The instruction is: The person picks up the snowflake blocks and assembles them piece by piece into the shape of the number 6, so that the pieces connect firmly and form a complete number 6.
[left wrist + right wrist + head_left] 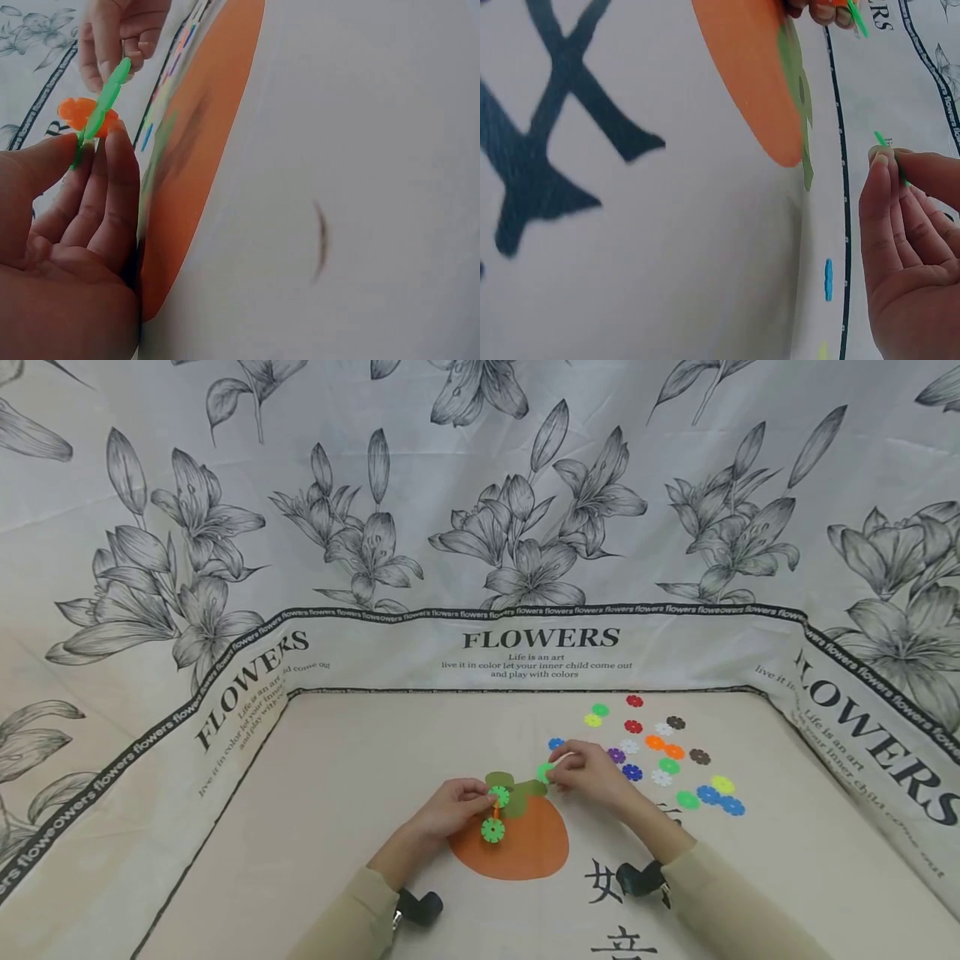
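My left hand (pixel 444 814) pinches a small joined piece of plastic snowflake discs above the printed orange fruit. It has a green disc (pixel 492 831) low down, another green disc (pixel 499 797) near the fingertips and an orange disc (pixel 75 112) between them, seen nearly edge-on from the head. Between thumb and fingers, my right hand (pixel 592 775) holds a single green snowflake disc (pixel 545 772) near the fruit's printed leaves. The right wrist view shows that green disc (pixel 880 139) edge-on, apart from the left hand's piece.
Several loose discs lie beyond and right of my right hand, among them a red disc (pixel 633 727), a brown disc (pixel 700 757) and an orange pair (pixel 664 747). The tabletop cloth (pixel 360 735) bears a printed orange fruit (pixel 517 852) and dark characters. A flowered curtain (pixel 540 643) surrounds it.
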Motion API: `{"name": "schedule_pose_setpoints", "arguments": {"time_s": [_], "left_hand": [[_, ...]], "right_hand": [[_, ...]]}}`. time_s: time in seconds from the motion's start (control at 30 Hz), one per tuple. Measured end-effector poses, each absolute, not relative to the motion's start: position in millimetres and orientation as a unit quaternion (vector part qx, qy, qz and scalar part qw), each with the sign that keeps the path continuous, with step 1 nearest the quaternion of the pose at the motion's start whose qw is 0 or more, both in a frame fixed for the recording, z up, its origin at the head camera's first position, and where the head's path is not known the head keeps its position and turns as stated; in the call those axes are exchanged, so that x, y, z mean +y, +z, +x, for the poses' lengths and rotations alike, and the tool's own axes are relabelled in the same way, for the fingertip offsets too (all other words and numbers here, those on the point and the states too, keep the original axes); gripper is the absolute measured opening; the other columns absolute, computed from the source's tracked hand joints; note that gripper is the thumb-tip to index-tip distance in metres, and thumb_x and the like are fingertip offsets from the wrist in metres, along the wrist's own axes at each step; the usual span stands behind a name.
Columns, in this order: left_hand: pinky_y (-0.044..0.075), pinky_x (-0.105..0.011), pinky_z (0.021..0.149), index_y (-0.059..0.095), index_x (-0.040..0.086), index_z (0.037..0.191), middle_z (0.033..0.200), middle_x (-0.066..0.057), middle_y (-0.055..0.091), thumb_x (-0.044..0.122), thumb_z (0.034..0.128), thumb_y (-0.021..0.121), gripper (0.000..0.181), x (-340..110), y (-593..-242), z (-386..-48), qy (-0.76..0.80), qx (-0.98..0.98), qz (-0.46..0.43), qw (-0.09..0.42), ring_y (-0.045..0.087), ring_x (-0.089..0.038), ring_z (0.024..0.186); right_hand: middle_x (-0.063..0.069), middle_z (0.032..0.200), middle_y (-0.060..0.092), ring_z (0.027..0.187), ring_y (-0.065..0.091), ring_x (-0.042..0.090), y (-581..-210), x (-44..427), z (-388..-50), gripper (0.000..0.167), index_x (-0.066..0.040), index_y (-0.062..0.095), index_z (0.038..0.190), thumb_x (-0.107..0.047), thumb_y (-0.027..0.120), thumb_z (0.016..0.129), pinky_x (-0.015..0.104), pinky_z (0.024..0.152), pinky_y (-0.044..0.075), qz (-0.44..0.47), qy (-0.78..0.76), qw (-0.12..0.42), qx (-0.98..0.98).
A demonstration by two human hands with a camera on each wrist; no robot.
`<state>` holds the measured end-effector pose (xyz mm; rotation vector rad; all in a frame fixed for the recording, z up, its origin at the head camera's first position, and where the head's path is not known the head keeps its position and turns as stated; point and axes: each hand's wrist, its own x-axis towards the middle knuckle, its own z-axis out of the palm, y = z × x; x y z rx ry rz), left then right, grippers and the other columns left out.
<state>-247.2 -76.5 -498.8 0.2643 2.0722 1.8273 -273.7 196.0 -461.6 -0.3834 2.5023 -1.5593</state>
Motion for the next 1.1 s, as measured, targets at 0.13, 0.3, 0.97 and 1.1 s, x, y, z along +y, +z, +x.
{"name": "schedule_pose_setpoints", "arguments": {"time_s": [0.13, 0.3, 0.97, 1.1], "left_hand": [[0.049, -0.023, 0.077, 0.066, -0.005, 0.109, 0.086, 0.001, 0.071, 0.012, 0.1004, 0.065, 0.019, -76.4, -498.1, -246.6, 0.646, 0.737, 0.092, 0.178, 0.061, -0.009, 0.083], [0.051, -0.023, 0.08, 0.068, -0.004, 0.109, 0.09, -0.002, 0.073, 0.013, 0.0999, 0.067, 0.02, -76.2, -500.6, -248.1, 0.642, 0.74, 0.09, 0.178, 0.063, -0.009, 0.085], [0.05, -0.022, 0.077, 0.072, -0.005, 0.107, 0.084, 0.002, 0.071, 0.013, 0.098, 0.069, 0.021, -76.8, -504.3, -249.0, 0.648, 0.735, 0.101, 0.175, 0.063, -0.009, 0.082], [0.05, -0.023, 0.076, 0.072, -0.005, 0.107, 0.083, 0.002, 0.07, 0.014, 0.0978, 0.07, 0.021, -77.0, -505.0, -249.8, 0.65, 0.732, 0.106, 0.174, 0.062, -0.01, 0.082]], "right_hand": [[0.017, 0.086, 0.074, 0.077, 0.07, 0.025, -463.0, 187.1, -267.1, 0.029, 0.006, 0.06, 0.12, -0.007, 0.07, 0.096, 0.033, 0.074, 0.059, -0.143, -0.539, 0.096, 0.825], [0.025, 0.089, 0.072, 0.077, 0.07, 0.028, -464.7, 178.7, -261.6, 0.03, 0.008, 0.061, 0.122, -0.006, 0.069, 0.097, 0.037, 0.074, 0.061, -0.164, -0.56, 0.115, 0.804], [0.018, 0.093, 0.075, 0.078, 0.069, 0.018, -463.9, 160.3, -254.4, 0.033, 0.008, 0.07, 0.117, -0.019, 0.071, 0.097, 0.029, 0.077, 0.059, -0.129, -0.6, 0.17, 0.771], [0.018, 0.094, 0.076, 0.079, 0.071, 0.018, -464.1, 159.8, -254.7, 0.035, 0.01, 0.07, 0.118, -0.017, 0.072, 0.096, 0.029, 0.081, 0.059, -0.133, -0.609, 0.179, 0.762]]}}
